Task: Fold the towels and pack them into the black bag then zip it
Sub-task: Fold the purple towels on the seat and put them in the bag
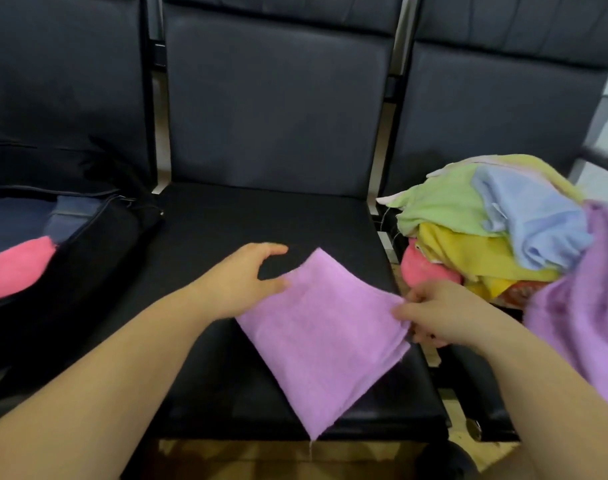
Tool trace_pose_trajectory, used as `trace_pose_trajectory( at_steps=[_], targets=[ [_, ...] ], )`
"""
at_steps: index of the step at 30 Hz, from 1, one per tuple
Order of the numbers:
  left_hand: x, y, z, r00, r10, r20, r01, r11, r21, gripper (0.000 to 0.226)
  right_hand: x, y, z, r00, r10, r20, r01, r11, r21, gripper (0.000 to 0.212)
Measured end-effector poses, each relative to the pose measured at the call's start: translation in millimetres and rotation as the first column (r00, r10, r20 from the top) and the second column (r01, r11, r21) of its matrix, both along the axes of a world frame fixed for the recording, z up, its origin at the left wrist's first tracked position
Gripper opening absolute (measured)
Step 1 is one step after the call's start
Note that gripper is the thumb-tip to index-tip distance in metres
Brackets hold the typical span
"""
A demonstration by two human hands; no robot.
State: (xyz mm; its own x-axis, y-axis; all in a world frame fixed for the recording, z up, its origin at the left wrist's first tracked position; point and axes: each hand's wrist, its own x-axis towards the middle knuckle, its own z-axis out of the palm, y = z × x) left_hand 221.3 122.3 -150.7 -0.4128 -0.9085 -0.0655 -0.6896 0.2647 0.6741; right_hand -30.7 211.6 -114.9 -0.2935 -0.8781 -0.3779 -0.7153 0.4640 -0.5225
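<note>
Far left, the black bag [98,237] sits open on the left seat, zip undone, with one pink towel [17,268] already lying in or at its near opening; can't tell how deep it sits. Middle seat [226,216] is your work surface. Your left hand [247,278] is at the left corner of the purple towel [323,337], thumb raised, fingers loosely spread; looks like the fingertips just touch or lightly pinch the edge, can't tell which. The towel lies folded flat, turned corner-on like a diamond, near tip hanging just past the seat's front edge. Your right hand [434,317] pinches the right corner where the layered edges stack. On the right seat, the unfolded pile [496,230] waits: green, blue, yellow, pink, more purple. So my read: you're mid-fold on this one, early in the task, bag nowhere near ready to zip. Next move likely calls for one more fold, right corner over to left, or, if it's small enough, a firm two-hand grip and a carry left into the bag beside the pink one. Keep the layers pinched so they don't fan out.
</note>
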Motion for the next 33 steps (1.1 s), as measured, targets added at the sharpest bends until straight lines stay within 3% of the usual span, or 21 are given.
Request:
trace_pose_trajectory(
  at_steps=[3,6,9,12,14,17,19,21,25,29,33],
  targets=[
    [3,-6,-17,0.940,0.059,0.335,-0.093,0.992,0.085,0.066,-7,-6,-10,0.986,0.040,-0.162,-0.031,0.998,0.056,0.035],
    [7,-7,-23,0.934,0.085,0.346,-0.133,0.984,0.117,0.064,-3,-8,-15,0.992,0.007,-0.130,-0.005,1.000,0.011,0.032],
    [12,-1,-22,0.933,0.063,0.355,-0.128,0.978,0.162,0.064,5,-8,-27,0.991,0.042,-0.130,-0.033,0.997,0.070,0.030],
    [19,12,-18,0.916,0.065,0.396,-0.141,0.976,0.164,0.073,10,-9,-36,0.983,0.048,-0.179,-0.070,0.990,-0.119,0.046],
    [26,27,-13,0.937,0.074,0.343,-0.129,0.981,0.142,0.080,16,-3,-33,0.976,0.070,-0.206,-0.120,0.964,-0.236,0.050],
    [41,54,-3,0.972,-0.034,0.232,0.050,0.997,-0.064,0.071,32,19,-31,0.924,0.262,-0.277,-0.346,0.882,-0.321,0.048],
    [51,65,-3,0.945,-0.199,0.260,0.239,0.962,-0.133,0.065,45,37,-32,0.857,0.458,-0.238,-0.512,0.812,-0.282,0.050],
    [57,73,-10,0.905,-0.293,0.307,0.337,0.936,-0.102,0.056,52,49,-39,0.778,0.575,-0.254,-0.621,0.765,-0.171,0.059],
    [62,80,-33,0.931,-0.217,0.293,0.286,0.933,-0.218,0.044,49,53,-47,0.734,0.577,-0.359,-0.646,0.755,-0.108,0.071],
    [65,88,-29,0.956,-0.129,0.263,0.219,0.911,-0.350,0.061,46,57,-44,0.740,0.549,-0.389,-0.620,0.780,-0.080,0.077],
    [72,95,-16,0.997,-0.040,0.067,0.055,0.971,-0.234,0.039,47,61,-39,0.753,0.524,-0.398,-0.602,0.793,-0.094,0.075]
  ],
)
